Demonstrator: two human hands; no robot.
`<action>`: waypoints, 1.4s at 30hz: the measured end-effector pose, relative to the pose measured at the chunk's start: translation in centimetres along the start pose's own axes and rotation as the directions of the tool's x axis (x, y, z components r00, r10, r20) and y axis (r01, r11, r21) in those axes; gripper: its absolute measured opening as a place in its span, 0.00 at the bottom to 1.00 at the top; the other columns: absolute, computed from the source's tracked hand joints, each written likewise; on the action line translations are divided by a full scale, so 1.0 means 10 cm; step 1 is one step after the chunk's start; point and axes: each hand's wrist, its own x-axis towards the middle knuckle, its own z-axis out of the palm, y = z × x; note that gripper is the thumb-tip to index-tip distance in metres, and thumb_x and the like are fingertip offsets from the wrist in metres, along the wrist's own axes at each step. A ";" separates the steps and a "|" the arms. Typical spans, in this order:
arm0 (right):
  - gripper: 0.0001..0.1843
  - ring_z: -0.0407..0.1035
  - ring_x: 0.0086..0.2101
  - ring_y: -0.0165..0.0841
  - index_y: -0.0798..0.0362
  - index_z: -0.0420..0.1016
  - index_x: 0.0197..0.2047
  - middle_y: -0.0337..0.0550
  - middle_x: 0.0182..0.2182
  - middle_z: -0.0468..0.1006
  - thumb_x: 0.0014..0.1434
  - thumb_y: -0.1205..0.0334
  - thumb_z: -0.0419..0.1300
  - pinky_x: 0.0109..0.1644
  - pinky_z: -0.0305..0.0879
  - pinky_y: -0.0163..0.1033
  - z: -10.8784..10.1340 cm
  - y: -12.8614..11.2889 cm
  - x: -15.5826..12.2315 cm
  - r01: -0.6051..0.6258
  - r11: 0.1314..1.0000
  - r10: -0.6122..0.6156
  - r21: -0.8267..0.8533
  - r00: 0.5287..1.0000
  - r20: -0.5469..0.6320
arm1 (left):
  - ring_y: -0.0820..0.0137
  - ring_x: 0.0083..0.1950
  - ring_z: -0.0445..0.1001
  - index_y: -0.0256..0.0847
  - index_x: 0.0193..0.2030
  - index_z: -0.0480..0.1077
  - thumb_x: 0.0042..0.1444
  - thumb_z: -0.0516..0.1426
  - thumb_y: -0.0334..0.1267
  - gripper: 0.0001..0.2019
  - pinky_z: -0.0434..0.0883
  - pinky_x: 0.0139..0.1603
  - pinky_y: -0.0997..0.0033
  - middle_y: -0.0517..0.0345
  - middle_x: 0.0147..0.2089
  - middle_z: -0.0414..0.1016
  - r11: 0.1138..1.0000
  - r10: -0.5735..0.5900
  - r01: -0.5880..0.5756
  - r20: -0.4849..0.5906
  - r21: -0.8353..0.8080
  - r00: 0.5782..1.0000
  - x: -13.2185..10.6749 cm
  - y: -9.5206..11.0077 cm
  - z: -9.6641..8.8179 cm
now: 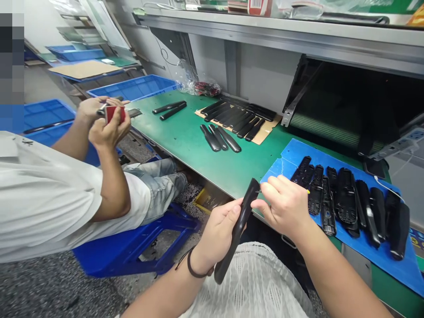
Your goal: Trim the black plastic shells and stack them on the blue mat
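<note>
While in left hand (218, 234), black plastic casing (245, 214)

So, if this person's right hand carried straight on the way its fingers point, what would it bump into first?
Most likely the long black plastic casing held in the left hand. The right hand is right beside it, though depth is hard to judge, so it may already be touching.

left hand (220, 240): bare | right hand (285, 207): bare | left wrist: black band (191, 267), thin string hanging off | top (251, 282): white, with a zigzag pattern
</note>
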 end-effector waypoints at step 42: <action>0.34 0.50 0.28 0.34 0.50 0.66 0.27 0.41 0.24 0.65 0.75 0.37 0.39 0.33 0.43 0.43 0.33 -0.57 -0.38 -0.049 0.985 0.040 0.165 0.997 0.059 | 0.76 0.21 0.56 0.33 0.61 0.75 0.70 0.55 0.54 0.26 0.58 0.22 0.76 0.66 0.22 0.61 0.987 0.062 -0.101 -0.280 -0.127 0.958 0.29 0.19 0.07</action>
